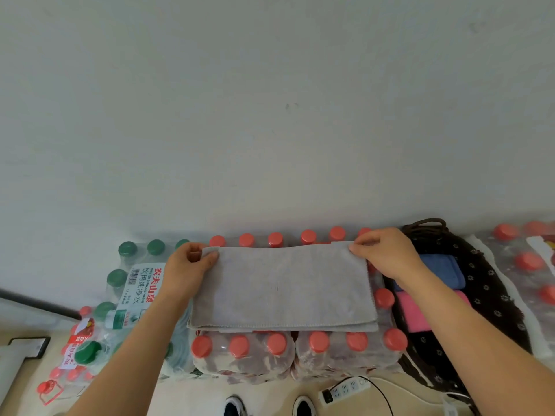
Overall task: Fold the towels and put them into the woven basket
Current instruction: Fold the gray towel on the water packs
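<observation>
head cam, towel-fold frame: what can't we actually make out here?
- Grey towel: layer count unclear; only edges show at its near side.
- Basket: right forearm crosses it, hiding parts of the blue towel and pink towel; anything beneath them is unseen.
- Left hand and right hand: each grip pinches a far corner; fingertips under the cloth are hidden.
- Bottles under the grey towel: covered.
- Shoes: cut by the bottom edge.

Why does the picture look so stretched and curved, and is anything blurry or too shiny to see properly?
Head view: the wide-angle lens bends the edges, so the forearms look stretched. Lighting is soft and even, with faint shadows. The grey towel, pinched by the left hand and right hand, is fairly sharp; the plastic wrap on the bottles shows mild glare; the woven basket is dark, with little detail.
</observation>
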Tool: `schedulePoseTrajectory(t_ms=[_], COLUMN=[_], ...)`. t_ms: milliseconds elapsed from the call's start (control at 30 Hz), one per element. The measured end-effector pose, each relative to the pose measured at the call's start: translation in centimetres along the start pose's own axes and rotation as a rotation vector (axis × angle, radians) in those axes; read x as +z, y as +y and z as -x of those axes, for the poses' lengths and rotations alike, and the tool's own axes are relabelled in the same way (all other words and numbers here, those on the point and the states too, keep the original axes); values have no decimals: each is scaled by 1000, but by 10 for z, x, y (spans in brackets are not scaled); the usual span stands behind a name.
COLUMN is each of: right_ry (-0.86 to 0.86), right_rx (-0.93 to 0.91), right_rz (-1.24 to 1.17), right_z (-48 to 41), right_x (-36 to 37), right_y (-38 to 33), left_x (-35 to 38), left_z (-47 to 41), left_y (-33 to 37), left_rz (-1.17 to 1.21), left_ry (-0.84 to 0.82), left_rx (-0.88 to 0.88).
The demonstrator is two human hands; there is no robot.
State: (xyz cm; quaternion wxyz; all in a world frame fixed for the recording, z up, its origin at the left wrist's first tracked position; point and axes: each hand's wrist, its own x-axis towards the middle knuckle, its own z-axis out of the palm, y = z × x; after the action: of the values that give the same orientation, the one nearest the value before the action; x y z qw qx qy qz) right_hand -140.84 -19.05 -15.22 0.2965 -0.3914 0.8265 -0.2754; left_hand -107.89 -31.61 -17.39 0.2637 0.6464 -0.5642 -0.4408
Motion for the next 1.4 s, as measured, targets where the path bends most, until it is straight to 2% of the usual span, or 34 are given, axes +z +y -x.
schedulePoseTrajectory(t_ms=[133, 200, 300, 367, 467, 533, 600, 700, 833, 1033, 1267, 1400], right_ry=[20, 91, 200, 247, 352, 368, 257, 60, 23, -2, 68, 143], right_rx=[134, 134, 18, -59, -257, -431, -547, -554, -471, -313, -219, -247], right_rz=[-466, -503, -278, 21, 358, 419, 464, 628, 714, 713, 677, 702], right_z=[0, 1, 3, 7, 15, 23, 33, 46, 48, 51, 53, 59], right_x=[7, 14, 25, 28, 30, 43, 68, 96, 80, 66, 69, 67], right_y=[1, 6, 7, 4, -7, -18, -27, -22, 8, 20, 19, 7], left_x=[2, 4, 11, 13, 15, 26, 46, 61, 44, 34, 29, 17], left_z=[5, 7, 10, 12, 17, 25, 37, 54, 53, 55, 67, 65], left_y=[0, -1, 0, 0, 2, 6, 2, -9, -24, -27, -20, -11], left_rz=[188, 170, 20, -130, -416, -532, -692, -904, -951, -589, -428, -369], left_ry=[59, 133, 212, 249, 347, 248, 73, -58, -22, 3, 153, 112], left_rx=[-11, 35, 121, 198, 485, 700, 793, 621, 488, 203, 138, 146])
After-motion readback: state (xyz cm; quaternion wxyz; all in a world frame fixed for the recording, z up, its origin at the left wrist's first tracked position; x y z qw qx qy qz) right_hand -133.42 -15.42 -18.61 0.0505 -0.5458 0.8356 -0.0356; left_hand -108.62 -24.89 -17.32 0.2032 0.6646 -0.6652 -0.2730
